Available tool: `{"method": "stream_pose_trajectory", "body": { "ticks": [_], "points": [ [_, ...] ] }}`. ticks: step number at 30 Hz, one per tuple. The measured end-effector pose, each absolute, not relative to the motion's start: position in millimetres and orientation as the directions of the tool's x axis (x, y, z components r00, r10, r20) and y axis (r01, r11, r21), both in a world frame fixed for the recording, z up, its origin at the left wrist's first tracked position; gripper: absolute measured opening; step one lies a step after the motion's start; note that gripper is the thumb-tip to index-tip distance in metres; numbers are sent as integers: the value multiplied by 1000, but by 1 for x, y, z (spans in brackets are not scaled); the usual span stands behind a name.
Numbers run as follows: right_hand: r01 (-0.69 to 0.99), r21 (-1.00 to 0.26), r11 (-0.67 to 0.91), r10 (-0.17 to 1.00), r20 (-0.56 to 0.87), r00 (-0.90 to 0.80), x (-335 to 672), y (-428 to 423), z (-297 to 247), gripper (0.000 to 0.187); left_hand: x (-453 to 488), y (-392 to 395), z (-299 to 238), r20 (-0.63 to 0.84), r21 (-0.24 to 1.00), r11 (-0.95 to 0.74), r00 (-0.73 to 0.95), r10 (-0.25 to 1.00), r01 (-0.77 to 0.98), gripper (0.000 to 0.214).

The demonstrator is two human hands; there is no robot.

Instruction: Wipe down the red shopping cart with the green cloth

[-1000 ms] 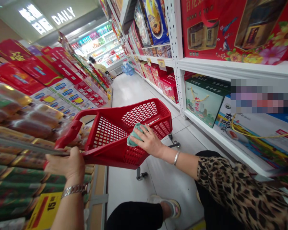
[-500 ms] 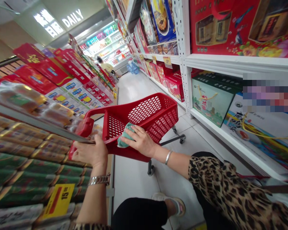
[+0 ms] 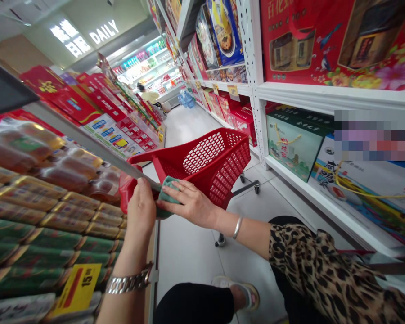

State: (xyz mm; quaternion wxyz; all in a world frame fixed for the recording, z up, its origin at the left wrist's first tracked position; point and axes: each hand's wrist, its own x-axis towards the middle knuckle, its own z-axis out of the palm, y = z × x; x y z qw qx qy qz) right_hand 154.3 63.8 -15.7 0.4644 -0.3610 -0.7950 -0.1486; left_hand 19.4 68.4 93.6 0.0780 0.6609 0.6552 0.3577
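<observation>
My left hand (image 3: 142,202) is closed around the lower part of a long grey pole (image 3: 97,153), close to the red handle of the shopping cart; whether it also touches that handle I cannot tell. The pole slants to the upper left, where a dark grey flat piece (image 3: 6,87) shows at its end. Just right of it, my right hand (image 3: 194,204) presses a folded green cloth (image 3: 170,188) around the pole's near end. Behind both hands stands the red plastic shopping cart (image 3: 219,157), its visible basket part holding nothing I can make out.
Packed cans (image 3: 47,193) and wrapped bottles (image 3: 16,139) line the left side, with a yellow price tag (image 3: 77,288). White shelves (image 3: 340,96) with gift boxes (image 3: 293,144) stand on the right. A tiled floor aisle (image 3: 185,123) leads to a person (image 3: 150,96) near a lit fridge.
The pole has swung up, bringing its dark end into view. My right hand and cloth have shifted left from the cart's rim to the pole. My left hand has moved slightly right.
</observation>
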Motion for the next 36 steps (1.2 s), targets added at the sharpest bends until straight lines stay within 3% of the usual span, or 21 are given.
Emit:
{"method": "stream_pose_trajectory", "body": {
  "ticks": [2, 6, 9, 19, 29, 36],
  "points": [
    [731, -111, 673, 427, 866, -262, 156, 64, -17, 38, 13, 69, 95, 423, 475, -208, -15, 906, 855, 59],
    [759, -104, 643, 383, 902, -201, 167, 70, -27, 38, 4, 82, 87, 588, 115, -266, 150, 795, 957, 47],
    [780, -98, 618, 384, 904, -191, 175, 76, -44, 39, 2, 95, 77, 614, -4, -312, 249, 749, 950, 48],
    [855, -61, 515, 386, 907, -168, 199, 90, -111, 39, 19, 112, 67, 688, -38, -286, 232, 687, 958, 49],
    [785, -132, 605, 492, 837, -239, 215, 92, -171, 34, 23, 112, 68, 684, -44, -230, 197, 702, 972, 45],
    [793, -88, 602, 460, 851, -254, 217, 91, -158, 32, 18, 109, 68, 694, -14, -225, 171, 699, 974, 45]
  ]
}}
